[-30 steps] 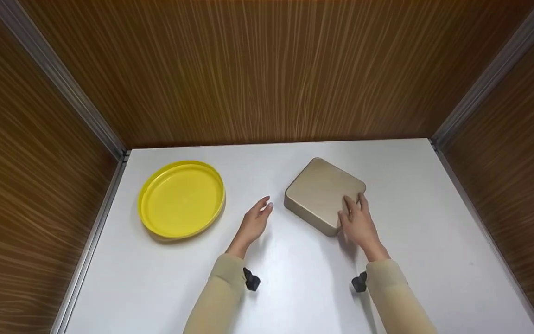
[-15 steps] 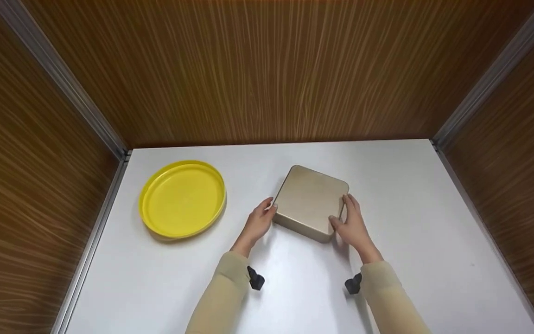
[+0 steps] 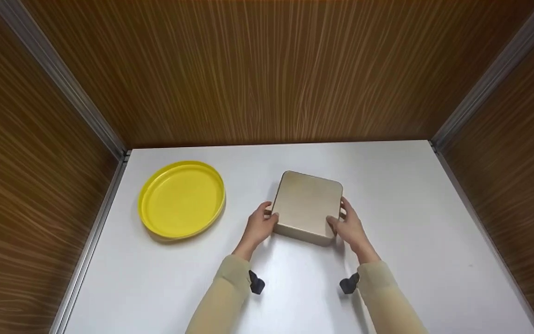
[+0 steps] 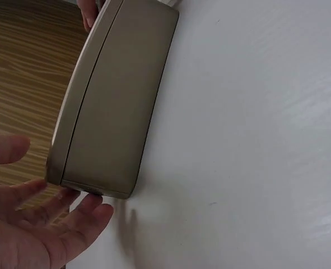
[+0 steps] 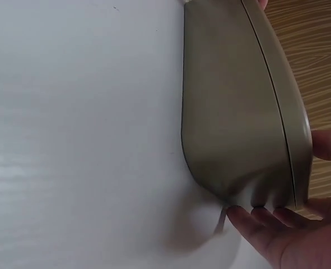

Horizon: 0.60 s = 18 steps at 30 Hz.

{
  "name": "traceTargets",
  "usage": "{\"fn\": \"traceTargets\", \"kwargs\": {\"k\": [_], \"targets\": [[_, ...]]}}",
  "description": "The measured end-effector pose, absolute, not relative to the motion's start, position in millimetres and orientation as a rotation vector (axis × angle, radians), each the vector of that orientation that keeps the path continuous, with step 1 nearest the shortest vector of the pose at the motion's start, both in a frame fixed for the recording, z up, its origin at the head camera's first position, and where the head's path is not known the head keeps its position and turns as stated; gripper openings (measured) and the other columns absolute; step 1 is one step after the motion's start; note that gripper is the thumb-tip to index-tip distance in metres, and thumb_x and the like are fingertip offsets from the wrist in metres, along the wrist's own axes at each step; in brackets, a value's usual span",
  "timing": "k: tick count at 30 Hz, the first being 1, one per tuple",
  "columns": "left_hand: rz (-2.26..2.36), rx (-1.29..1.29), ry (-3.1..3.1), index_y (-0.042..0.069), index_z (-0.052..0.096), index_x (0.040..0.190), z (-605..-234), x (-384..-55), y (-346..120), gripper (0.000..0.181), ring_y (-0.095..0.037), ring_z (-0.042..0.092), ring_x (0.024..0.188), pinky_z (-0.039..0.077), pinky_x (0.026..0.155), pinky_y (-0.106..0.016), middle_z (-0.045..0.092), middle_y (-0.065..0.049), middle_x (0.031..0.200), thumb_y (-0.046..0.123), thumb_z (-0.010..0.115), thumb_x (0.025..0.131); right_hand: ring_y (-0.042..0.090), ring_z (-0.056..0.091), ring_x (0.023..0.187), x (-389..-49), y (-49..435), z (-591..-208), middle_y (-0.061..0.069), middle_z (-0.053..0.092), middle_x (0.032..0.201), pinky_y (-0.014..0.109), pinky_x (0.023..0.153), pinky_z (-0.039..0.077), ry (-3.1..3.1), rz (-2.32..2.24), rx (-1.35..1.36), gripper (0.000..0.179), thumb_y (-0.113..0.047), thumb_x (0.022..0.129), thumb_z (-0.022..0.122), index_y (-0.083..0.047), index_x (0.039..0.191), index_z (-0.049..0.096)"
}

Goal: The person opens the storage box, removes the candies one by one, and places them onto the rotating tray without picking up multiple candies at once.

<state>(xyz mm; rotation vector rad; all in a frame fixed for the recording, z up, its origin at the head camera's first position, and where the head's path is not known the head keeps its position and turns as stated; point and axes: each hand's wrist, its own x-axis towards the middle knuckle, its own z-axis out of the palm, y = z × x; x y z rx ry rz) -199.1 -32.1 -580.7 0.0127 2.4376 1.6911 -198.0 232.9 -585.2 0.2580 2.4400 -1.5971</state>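
A gold-beige square tin box (image 3: 308,202) with a lid seam round its side lies on the white table, slightly turned. At its left side is my left hand (image 3: 258,228); in the left wrist view its fingers (image 4: 78,224) touch the box's side, while the thumb stands a little apart from the lid. My right hand (image 3: 348,229) holds the near right corner, thumb at the lid's top edge and fingertips against the side, as the right wrist view shows. The box's underside is hidden.
A round yellow tray-like dish (image 3: 181,199) with a raised rim lies to the left on the white table (image 3: 415,222). Wood-grain panels (image 3: 267,74) enclose the table at the back and sides, with metal strips in the corners.
The tin box has moved left and towards me and turned so its near edge faces me more squarely. My left hand has come to touch its left side; my right hand has moved left with it.
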Motion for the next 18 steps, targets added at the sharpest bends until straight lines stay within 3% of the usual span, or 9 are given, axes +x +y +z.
{"fn": "traceTargets", "kwargs": {"k": [7, 12, 18], "targets": [[1.516, -0.049, 2.458, 0.004, 0.035, 0.150, -579.6, -189.1, -40.7, 0.061, -0.030, 0.059, 0.112, 0.053, 0.084, -0.042, 0.057, -0.021, 0.125, 0.034, 0.052, 0.100, 0.041, 0.021, 0.144, -198.3, 224.6, -584.3, 0.016, 0.017, 0.160, 0.055, 0.113, 0.023, 2.430, -1.569, 0.224, 0.076, -0.016, 0.097, 0.056, -0.013, 0.158, 0.011], [1.504, -0.021, 2.407, 0.008, 0.032, 0.152, -579.7, -181.3, -49.9, 0.063, -0.024, 0.061, 0.101, 0.056, 0.069, -0.036, 0.059, -0.016, 0.122, 0.040, 0.050, 0.101, 0.041, 0.022, 0.144, -198.2, 217.5, -585.1, 0.016, 0.018, 0.160, 0.056, 0.112, 0.023, 2.436, -1.534, 0.214, 0.076, -0.017, 0.096, 0.056, -0.014, 0.158, 0.013], [1.503, -0.033, 2.375, 0.010, 0.035, 0.152, -578.2, -172.2, -64.1, 0.060, -0.021, 0.064, 0.084, 0.057, 0.066, -0.041, 0.060, -0.016, 0.119, 0.041, 0.048, 0.102, 0.041, 0.026, 0.142, -196.1, 208.4, -585.7, 0.018, 0.020, 0.159, 0.056, 0.111, 0.026, 2.437, -1.501, 0.188, 0.076, -0.018, 0.095, 0.058, -0.014, 0.158, 0.015]]}}
